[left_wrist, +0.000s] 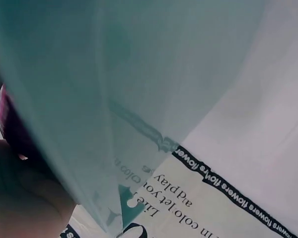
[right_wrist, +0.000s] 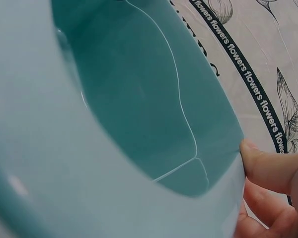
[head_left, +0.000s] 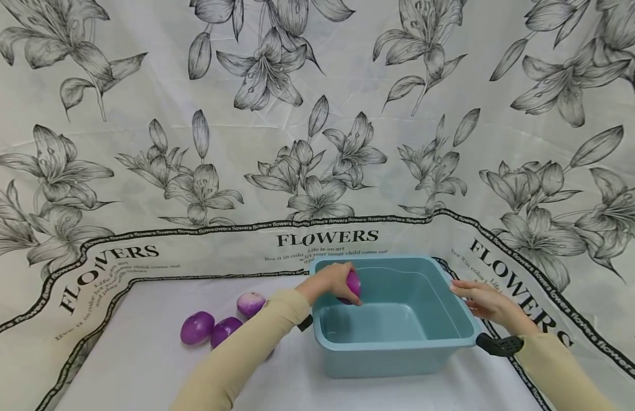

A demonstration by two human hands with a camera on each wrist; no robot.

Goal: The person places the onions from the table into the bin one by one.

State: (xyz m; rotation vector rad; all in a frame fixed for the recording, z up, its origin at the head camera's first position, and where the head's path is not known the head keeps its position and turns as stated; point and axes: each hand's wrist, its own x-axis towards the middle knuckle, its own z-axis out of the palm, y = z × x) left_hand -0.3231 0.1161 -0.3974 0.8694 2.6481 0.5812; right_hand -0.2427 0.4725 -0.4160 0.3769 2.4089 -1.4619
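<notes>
Curled round an onion, the left hand reached across the left rim of the tub, with its grasp firm enough in appearance to keep the onion off the tub's floor. That relation seemed the one that mattered: the held onion lay over the tub's inside, near the left wall, with the floor below it. How far it hung below the rim could not be told, nor whether the knuckles touched the wall. It looked round, with no clear long axis; the tub's own seemed to run side to side.

On the tub's far side from that grip, the right hand pinched the right rim, thumb above and fingers beneath, as its wrist view showed.

Left of the tub, well apart from the right hand, three loose onions lay close together on the table; the left arm was the nearer to them. Its sleeve partly covered that side, and a sliver of something dark showed beneath. Behind the tub rose a flowered cloth.
</notes>
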